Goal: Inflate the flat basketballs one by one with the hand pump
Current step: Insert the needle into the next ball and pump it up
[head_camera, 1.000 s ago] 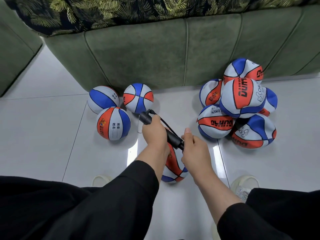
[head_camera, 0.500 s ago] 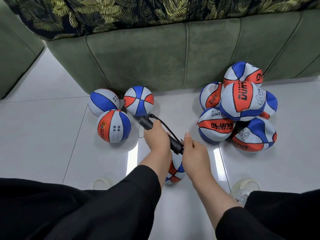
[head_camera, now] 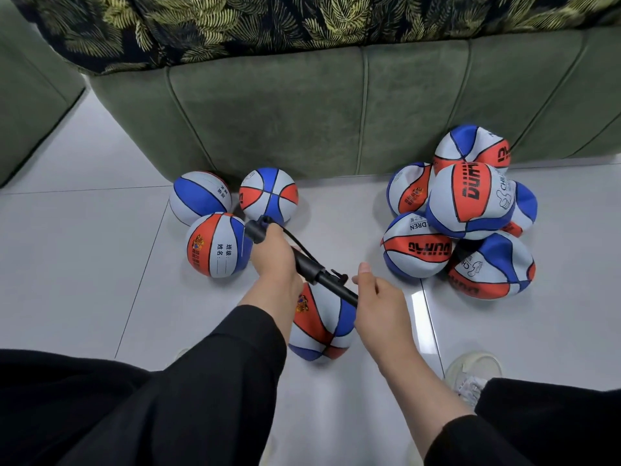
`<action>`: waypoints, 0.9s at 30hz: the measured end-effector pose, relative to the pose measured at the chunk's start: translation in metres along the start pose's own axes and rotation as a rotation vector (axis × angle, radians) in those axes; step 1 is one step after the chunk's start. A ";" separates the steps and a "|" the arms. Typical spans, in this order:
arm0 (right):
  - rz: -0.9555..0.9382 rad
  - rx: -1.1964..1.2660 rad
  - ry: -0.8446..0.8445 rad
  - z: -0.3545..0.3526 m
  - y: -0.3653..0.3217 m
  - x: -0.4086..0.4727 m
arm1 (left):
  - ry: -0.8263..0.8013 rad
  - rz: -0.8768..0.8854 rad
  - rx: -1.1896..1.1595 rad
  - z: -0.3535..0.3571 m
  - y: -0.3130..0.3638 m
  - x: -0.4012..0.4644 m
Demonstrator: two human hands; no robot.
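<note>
A black hand pump lies slanted between my hands over a red, white and blue basketball on the floor. My left hand grips the pump's barrel near its far end, where a thin black hose loops out. My right hand grips the pump's near end, thumb up; the piston rod shows between the hands. Three round basketballs sit to the left by the sofa. A pile of several dented, flat basketballs lies to the right.
A green sofa with a leaf-print cover runs across the back, another green seat at far left. White floor tiles spread around. My legs in black fill the bottom; a pale shoe shows at lower right.
My hands have drawn apart, exposing the pump's rod. The ball beneath them looks larger and rounder than before. The view has shifted closer.
</note>
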State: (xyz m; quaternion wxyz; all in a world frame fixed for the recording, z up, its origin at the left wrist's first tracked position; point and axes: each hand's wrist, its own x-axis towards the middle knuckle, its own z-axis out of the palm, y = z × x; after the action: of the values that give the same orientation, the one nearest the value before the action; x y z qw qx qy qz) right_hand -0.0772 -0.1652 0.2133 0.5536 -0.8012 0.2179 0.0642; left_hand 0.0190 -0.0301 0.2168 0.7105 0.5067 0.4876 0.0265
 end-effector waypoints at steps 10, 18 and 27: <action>0.005 -0.009 0.035 0.007 -0.008 0.003 | -0.084 0.019 0.042 0.011 -0.034 -0.033; -0.017 0.019 0.006 0.004 -0.013 0.001 | -0.083 0.008 0.028 0.011 -0.024 -0.028; -0.003 0.021 0.014 -0.009 -0.006 -0.002 | 0.019 0.028 0.016 0.002 -0.001 -0.004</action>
State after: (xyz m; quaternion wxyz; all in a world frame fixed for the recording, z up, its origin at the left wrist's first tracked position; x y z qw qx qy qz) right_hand -0.0775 -0.1710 0.2224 0.5605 -0.7961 0.2213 0.0554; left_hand 0.0181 -0.0345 0.2191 0.7012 0.5189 0.4874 0.0375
